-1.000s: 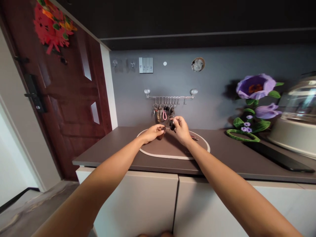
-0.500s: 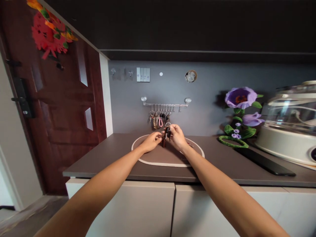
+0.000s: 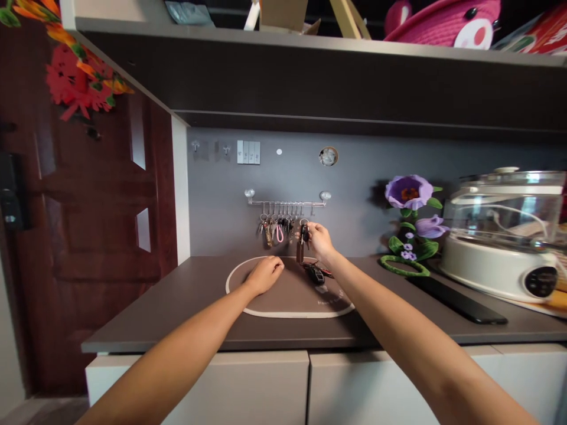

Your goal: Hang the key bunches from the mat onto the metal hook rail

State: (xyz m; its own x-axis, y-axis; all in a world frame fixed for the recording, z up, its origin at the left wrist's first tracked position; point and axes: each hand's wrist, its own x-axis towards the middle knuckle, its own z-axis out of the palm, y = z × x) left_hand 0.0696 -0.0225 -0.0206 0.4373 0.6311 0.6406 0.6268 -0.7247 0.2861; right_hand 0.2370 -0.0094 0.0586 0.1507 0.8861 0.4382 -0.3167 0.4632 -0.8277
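My right hand [image 3: 321,241] pinches a bunch of keys [image 3: 305,236] with a metal ring on top and a brown tag [image 3: 300,252] dangling below. It is held up just below the right end of a clear hook rail [image 3: 287,203] on the wall. Several key bunches [image 3: 274,227], one with a pink loop, hang from the rail's hooks to the left. On the brown oval mat [image 3: 283,304], my left hand [image 3: 264,274] rests with its fingers curled in. Nothing shows in it. A black car key [image 3: 316,274] lies on the mat below the held bunch.
A purple flower ornament [image 3: 408,192], a black phone-like slab [image 3: 458,300] and a white appliance with a clear lid [image 3: 496,260] stand to the right on the counter [image 3: 146,295]. A shelf [image 3: 283,77] juts out overhead. The dark red door [image 3: 101,236] is at left.
My right hand has lifted the keys toward the rail, away from the left hand. My left hand has drawn back onto the mat. The view has tilted up, and the car key shows now.
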